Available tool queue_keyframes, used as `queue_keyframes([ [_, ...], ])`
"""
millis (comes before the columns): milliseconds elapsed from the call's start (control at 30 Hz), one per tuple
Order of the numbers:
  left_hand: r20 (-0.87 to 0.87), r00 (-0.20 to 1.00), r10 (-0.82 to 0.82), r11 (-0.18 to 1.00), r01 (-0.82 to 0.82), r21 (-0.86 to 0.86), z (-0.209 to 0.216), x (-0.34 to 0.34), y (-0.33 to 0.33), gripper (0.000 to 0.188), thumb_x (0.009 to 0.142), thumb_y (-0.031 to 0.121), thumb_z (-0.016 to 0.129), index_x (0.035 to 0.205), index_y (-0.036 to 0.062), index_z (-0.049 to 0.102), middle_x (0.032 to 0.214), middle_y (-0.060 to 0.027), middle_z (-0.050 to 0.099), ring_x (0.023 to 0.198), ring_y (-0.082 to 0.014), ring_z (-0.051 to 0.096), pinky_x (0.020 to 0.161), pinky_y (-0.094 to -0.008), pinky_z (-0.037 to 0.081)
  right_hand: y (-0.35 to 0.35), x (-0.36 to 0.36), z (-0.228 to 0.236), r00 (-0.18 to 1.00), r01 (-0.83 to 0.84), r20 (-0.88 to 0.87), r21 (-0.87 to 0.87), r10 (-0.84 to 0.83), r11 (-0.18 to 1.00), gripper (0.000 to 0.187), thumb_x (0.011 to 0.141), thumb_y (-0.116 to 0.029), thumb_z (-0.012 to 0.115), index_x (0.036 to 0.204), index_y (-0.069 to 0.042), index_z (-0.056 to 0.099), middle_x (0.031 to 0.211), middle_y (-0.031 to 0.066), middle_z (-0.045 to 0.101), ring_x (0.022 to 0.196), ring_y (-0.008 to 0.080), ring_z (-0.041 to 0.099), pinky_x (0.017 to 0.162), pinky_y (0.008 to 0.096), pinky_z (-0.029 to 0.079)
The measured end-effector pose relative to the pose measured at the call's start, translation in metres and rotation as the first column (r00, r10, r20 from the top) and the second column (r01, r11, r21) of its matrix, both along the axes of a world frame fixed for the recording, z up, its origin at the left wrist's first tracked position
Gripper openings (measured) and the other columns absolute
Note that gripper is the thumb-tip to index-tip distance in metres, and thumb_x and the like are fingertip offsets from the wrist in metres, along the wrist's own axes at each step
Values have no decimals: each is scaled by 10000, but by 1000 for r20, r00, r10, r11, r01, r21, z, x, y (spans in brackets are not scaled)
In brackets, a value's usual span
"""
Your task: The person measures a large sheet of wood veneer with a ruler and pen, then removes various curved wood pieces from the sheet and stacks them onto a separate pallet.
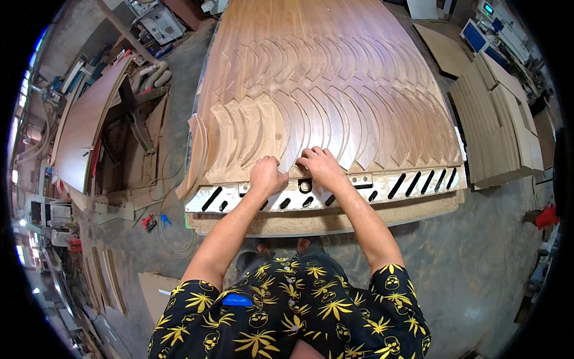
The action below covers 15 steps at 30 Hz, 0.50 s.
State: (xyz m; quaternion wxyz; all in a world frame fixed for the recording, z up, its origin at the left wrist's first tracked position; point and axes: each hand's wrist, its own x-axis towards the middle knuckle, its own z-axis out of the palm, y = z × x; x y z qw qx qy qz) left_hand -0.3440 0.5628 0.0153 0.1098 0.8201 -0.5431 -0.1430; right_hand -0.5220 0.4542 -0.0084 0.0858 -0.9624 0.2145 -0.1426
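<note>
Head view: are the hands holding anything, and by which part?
Cannot be told: left hand and right hand are at the near end of a curved wood piece, grip unclear.

glossy wood-grain sheet (287,19), smooth curved wood pieces (293,122), matt grey floor (442,269), cloth shirt (320,293)

A woodworking workshop, identified by a large brown wood-grain panel (299,18) cut into curved wood-grain strips (320,122), stacked flat tan boards (485,131), a white-and-blue boxy machine (508,45), and a stained grey floor (460,263).
</note>
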Motion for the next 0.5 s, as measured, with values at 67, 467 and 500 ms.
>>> queue_keyframes([
  [67,-3,1000,29,1000,-29,6,-1,-1,-1,385,737,289,819,959,-8,714,1007,-199,685,997,-367,654,868,-464,546,-1,-3,1,1000,-16,-12,2,16,1000,257,862,-173,652,1113,-172,707,1097,27,617,1082,236,585,902,396,478],
  [467,-1,1000,23,999,-23,29,-3,-1,-14,407,676,258,799,917,-57,709,992,-247,692,958,-387,686,850,-461,571,-17,4,-14,986,-158,-80,-143,148,977,263,892,-208,605,1145,-147,650,1144,1,624,1083,214,594,888,397,484],
  [500,-9,999,42,998,-42,37,-5,0,-14,469,640,287,824,957,-45,725,1005,-242,703,954,-381,692,858,-450,569,-17,4,-14,984,-166,-90,-168,153,972,260,900,-193,583,1148,-140,642,1132,-2,617,1068,210,597,877,397,482],
])
